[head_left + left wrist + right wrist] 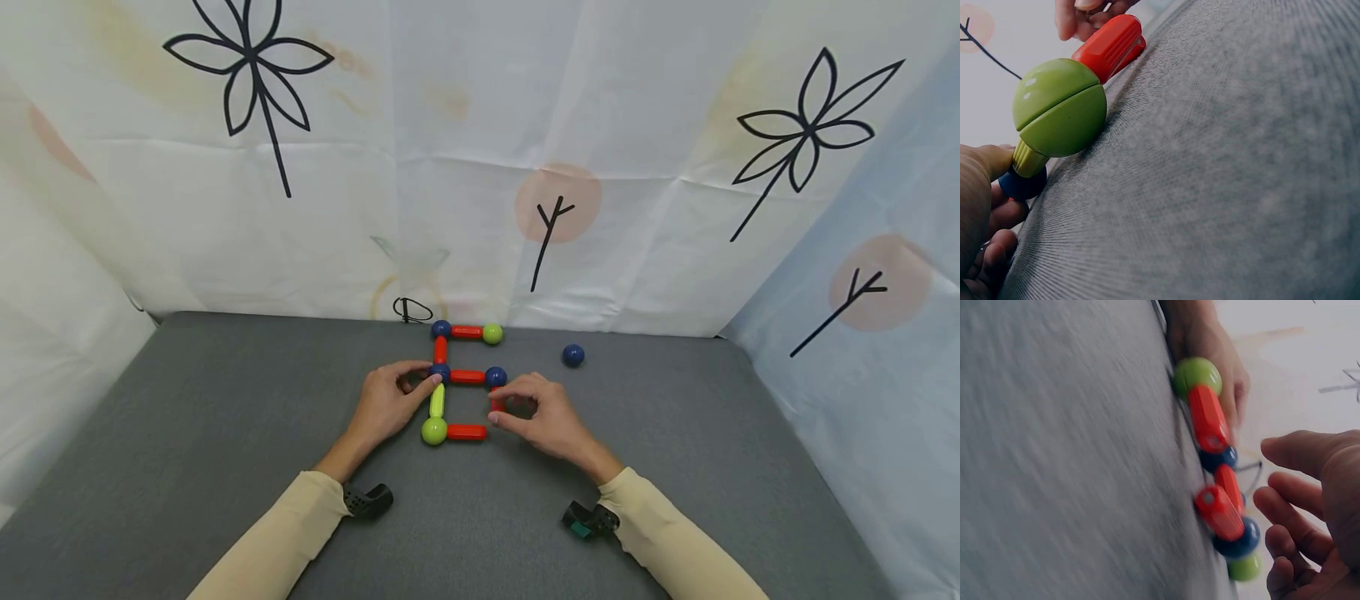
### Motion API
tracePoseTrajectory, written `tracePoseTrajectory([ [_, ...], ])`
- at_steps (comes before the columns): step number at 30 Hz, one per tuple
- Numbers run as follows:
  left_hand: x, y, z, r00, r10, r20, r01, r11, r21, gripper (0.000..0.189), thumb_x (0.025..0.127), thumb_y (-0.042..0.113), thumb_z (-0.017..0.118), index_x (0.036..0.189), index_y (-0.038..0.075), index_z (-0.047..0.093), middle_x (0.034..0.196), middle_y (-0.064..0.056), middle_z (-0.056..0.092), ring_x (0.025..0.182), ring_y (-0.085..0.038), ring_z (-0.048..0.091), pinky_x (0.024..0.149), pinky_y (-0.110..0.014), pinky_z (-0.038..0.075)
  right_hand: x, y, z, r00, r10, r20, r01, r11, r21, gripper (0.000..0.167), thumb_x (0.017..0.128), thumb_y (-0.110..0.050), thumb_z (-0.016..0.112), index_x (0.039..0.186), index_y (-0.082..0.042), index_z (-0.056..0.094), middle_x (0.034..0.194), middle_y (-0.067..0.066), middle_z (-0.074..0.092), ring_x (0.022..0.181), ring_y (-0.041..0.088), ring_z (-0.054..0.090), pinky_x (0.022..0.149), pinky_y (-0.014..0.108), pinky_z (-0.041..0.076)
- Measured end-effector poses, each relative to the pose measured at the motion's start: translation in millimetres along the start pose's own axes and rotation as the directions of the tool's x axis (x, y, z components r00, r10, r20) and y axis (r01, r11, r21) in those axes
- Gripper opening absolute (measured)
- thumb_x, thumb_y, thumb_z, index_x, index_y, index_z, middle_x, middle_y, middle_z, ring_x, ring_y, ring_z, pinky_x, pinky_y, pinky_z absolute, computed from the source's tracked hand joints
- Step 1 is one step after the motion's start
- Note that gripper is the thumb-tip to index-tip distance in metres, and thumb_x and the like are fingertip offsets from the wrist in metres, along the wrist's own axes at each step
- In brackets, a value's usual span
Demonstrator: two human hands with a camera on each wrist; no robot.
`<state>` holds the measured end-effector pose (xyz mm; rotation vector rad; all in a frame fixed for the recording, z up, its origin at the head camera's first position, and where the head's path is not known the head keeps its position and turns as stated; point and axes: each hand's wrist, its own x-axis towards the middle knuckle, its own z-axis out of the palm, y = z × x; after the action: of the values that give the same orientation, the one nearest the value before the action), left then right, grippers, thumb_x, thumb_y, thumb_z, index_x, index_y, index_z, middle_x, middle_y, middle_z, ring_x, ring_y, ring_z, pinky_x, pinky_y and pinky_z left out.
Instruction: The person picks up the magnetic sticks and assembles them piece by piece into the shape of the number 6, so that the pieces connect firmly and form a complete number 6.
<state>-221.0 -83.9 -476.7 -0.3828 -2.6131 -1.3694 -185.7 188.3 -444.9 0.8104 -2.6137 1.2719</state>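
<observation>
A figure of magnetic balls and rods lies flat on the grey table. My left hand [386, 402] pinches its middle-left blue ball [441, 372] between thumb and fingers. Below that ball, a yellow-green rod [437, 403] leads to a large green ball [434, 431], from which a red rod [467, 432] points right. Another red rod [467, 377] runs to the right-hand blue ball [496, 377]. From this ball a short red rod [1221, 514] extends toward the near side, its other end free. Beside it is my right hand [546, 417], thumb and fingers apart, nothing between them.
At the figure's far end, a blue ball [441, 330], a red rod [467, 332] and a small green ball [492, 333] form a row. A loose blue ball [573, 355] lies farther right. White printed cloth [465, 233] stands along the table's back edge.
</observation>
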Motion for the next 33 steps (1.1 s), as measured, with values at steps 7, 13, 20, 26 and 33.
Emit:
tracePoseTrajectory([
  [7, -0.1, -0.2, 0.5, 1.000, 0.001, -0.001, -0.001, 1.000, 0.004, 0.033, 0.094, 0.033, 0.076, 0.119, 0.011, 0.076, 0.091, 0.001, 0.070, 0.065, -0.013, 0.051, 0.058, -0.028, 0.040, 3.2, 21, -23, 0.980, 0.036, -0.195, -0.037, 0.999, 0.003, 0.025, 0.086, -0.009, 0.082, 0.110, -0.003, 0.077, 0.102, 0.006, 0.072, 0.087, 0.026, 0.058, 0.072, 0.035, 0.044],
  [13, -0.2, -0.4, 0.4, 1.000, 0.008, -0.006, -0.009, 1.000, -0.004, 0.031, 0.095, 0.032, 0.075, 0.118, 0.011, 0.076, 0.093, 0.000, 0.071, 0.065, -0.014, 0.052, 0.058, -0.029, 0.040, 4.8, 44, -40, 0.931, 0.045, -0.363, -0.061, 0.998, -0.033, 0.029, 0.083, -0.004, 0.083, 0.111, 0.001, 0.075, 0.100, 0.016, 0.071, 0.084, 0.031, 0.054, 0.071, 0.033, 0.042],
  [20, 0.2, -1.0, 0.6, 1.000, 0.011, -0.007, -0.011, 1.000, -0.007, 0.031, 0.095, 0.032, 0.075, 0.118, 0.011, 0.076, 0.094, 0.000, 0.071, 0.065, -0.014, 0.052, 0.058, -0.028, 0.040, 0.0, 67, -54, 0.878, 0.101, -0.468, -0.128, 0.991, -0.026, 0.032, 0.084, -0.003, 0.082, 0.114, 0.003, 0.074, 0.106, 0.021, 0.067, 0.093, 0.038, 0.053, 0.075, 0.031, 0.039],
  [26, 0.1, -0.5, 1.2, 1.000, 0.011, -0.009, -0.011, 1.000, -0.005, 0.032, 0.094, 0.032, 0.077, 0.118, 0.010, 0.076, 0.094, 0.000, 0.071, 0.064, -0.013, 0.051, 0.057, -0.028, 0.039, -3.9, 78, -58, 0.866, 0.216, -0.451, -0.240, 0.971, 0.004, 0.039, 0.087, -0.008, 0.081, 0.123, 0.002, 0.070, 0.118, 0.022, 0.064, 0.105, 0.037, 0.054, 0.083, 0.042, 0.042],
  [33, 0.5, -0.6, 1.3, 1.000, 0.004, -0.007, -0.004, 1.000, 0.000, 0.031, 0.094, 0.032, 0.076, 0.118, 0.012, 0.076, 0.093, 0.000, 0.071, 0.065, -0.014, 0.052, 0.058, -0.028, 0.040, -6.3, 86, -59, 0.876, 0.308, -0.371, -0.329, 0.944, 0.009, 0.047, 0.090, -0.013, 0.079, 0.133, 0.000, 0.064, 0.127, 0.021, 0.064, 0.115, 0.035, 0.058, 0.094, 0.047, 0.046],
])
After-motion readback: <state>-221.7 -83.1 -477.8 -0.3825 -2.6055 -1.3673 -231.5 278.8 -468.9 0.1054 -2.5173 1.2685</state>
